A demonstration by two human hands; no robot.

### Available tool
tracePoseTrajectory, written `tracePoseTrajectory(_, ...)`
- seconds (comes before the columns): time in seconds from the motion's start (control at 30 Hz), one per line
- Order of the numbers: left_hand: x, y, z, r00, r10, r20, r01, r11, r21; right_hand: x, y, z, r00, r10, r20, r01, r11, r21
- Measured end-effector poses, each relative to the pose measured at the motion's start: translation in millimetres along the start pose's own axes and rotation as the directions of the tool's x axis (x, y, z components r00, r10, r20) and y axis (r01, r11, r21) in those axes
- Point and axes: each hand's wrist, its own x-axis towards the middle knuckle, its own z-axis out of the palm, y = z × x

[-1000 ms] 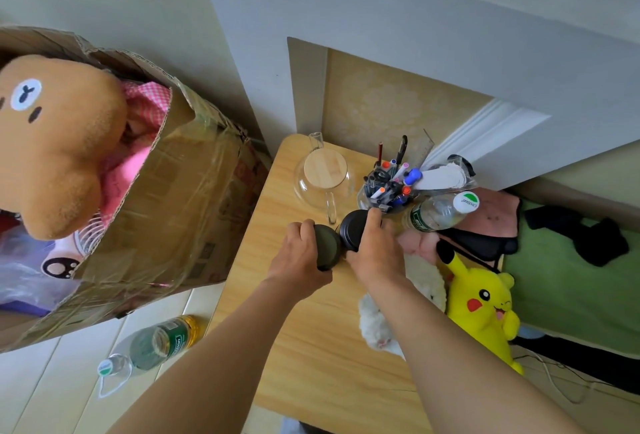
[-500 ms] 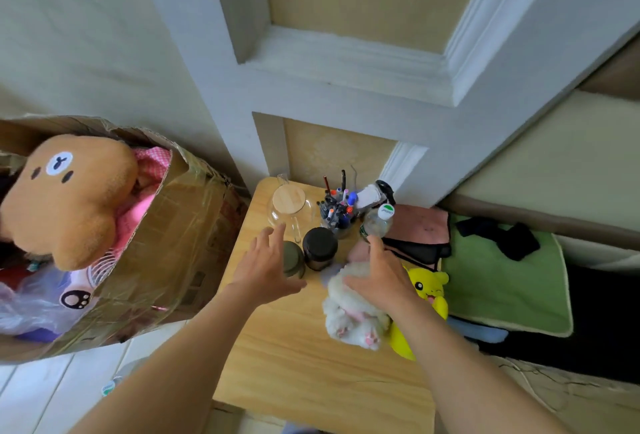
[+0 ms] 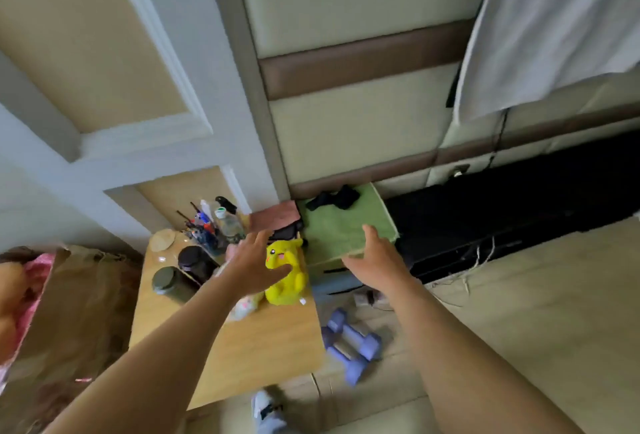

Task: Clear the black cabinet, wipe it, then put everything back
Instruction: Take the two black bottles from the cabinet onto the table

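Note:
A long black cabinet (image 3: 502, 222) runs along the wall at the right. At its left end lies a green towel (image 3: 343, 226) with a black cloth (image 3: 334, 200) on it. My right hand (image 3: 375, 255) hovers open over the towel's near edge. My left hand (image 3: 254, 262) is open above the wooden table (image 3: 242, 347), just left of a yellow plush (image 3: 287, 272). On the table stand two dark jars (image 3: 183, 272), a pen holder (image 3: 204, 234), a water bottle (image 3: 228, 224) and a glass pot with a wooden lid (image 3: 162, 241). A white plush (image 3: 242, 305) is partly hidden under my left forearm.
Purple dumbbells (image 3: 349, 343) lie on the floor right of the table. A cardboard box (image 3: 79, 312) with a brown plush (image 3: 10, 295) stands at the left. A pink cloth (image 3: 275, 217) and a black pouch (image 3: 285, 231) lie between table and towel. A white sheet (image 3: 554, 25) hangs at the upper right.
Both hands let go of the jars and moved right. The right hand left the white plush and now hovers over the green towel. The view swung right toward the cabinet.

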Motion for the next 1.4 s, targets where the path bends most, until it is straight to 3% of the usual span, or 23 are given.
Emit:
tracePoseTrajectory(0.13, -13, 102, 36, 0.99, 0.137, 0.04, -0.139, 0.989, 0.043, -57, 104, -68, 0.979, 0.143, -0.145, -0.129, 0.987, 0.099)
tracePoseTrajectory(0.3, -30, 214, 73, 0.941, 0.305, 0.145, -0.324, 0.938, 0.125, -133, 209, -123, 0.893, 0.342, -0.293, -0.259, 0.922, 0.288)
tracePoseTrajectory(0.57, -42, 325, 108, 0.835, 0.497, 0.238, -0.533, 0.838, 0.119, -222, 306, -141, 0.752, 0.559, -0.35, -0.353, 0.789, 0.502)
tracePoseTrajectory(0.8, -27, 356, 124, 0.775, 0.557, 0.299, -0.599, 0.798, 0.065, -242, 325, -141, 0.687, 0.631, -0.361, -0.367, 0.729, 0.578)
tracePoseTrajectory(1.23, 26, 374, 111, 0.709, 0.63, 0.318, -0.667, 0.745, 0.011, -202, 306, -177, 0.654, 0.621, -0.433, -0.324, 0.747, 0.581)
tracePoseTrajectory(1.4, 34, 413, 111, 0.686, 0.67, 0.284, -0.684, 0.726, -0.063, -186, 303, -197, 0.656, 0.602, -0.455, -0.318, 0.767, 0.557)
